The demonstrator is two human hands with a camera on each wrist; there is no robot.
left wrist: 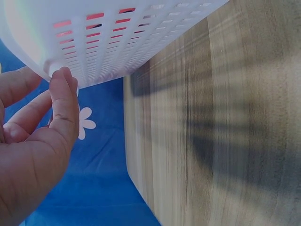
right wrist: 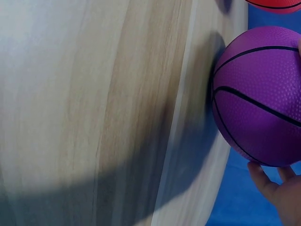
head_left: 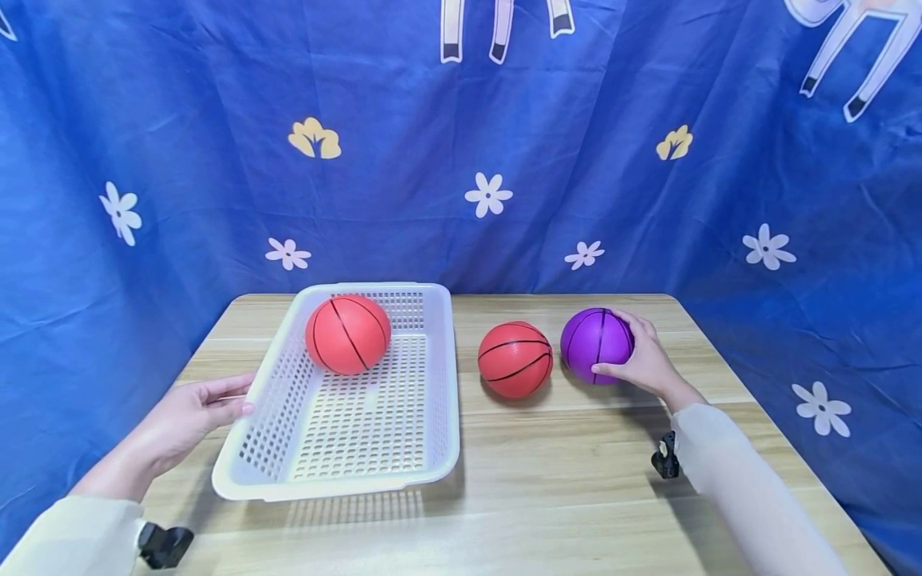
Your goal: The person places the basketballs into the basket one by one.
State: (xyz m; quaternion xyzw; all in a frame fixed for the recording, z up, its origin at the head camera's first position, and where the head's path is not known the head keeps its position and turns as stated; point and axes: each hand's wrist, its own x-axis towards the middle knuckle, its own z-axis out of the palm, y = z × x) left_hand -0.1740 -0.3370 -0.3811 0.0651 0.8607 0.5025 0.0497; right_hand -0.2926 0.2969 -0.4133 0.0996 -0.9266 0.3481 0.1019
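On the left, a white plastic basket (head_left: 455, 384) with slotted walls holds one red ball (head_left: 349, 334) with black lines, at its far end. My left hand (head_left: 193, 416) pinches the basket's left rim between thumb and fingers; the left wrist view shows the fingers (left wrist: 63, 101) at that rim. A second red ball (head_left: 515, 359) rests on the table, right of the basket. Beside it, my right hand (head_left: 646, 360) grips the right side of a purple ball (head_left: 592, 344), thumb in front. In the right wrist view, fingertips touch the purple ball (right wrist: 258, 94) and part of the hand is cut off.
The wooden table (head_left: 562, 496) carries all of this. A blue curtain (head_left: 403, 200) with white flowers hangs behind and along both sides. Small black devices (head_left: 164, 546) sit at both wrists. A shadow falls under the basket's near edge.
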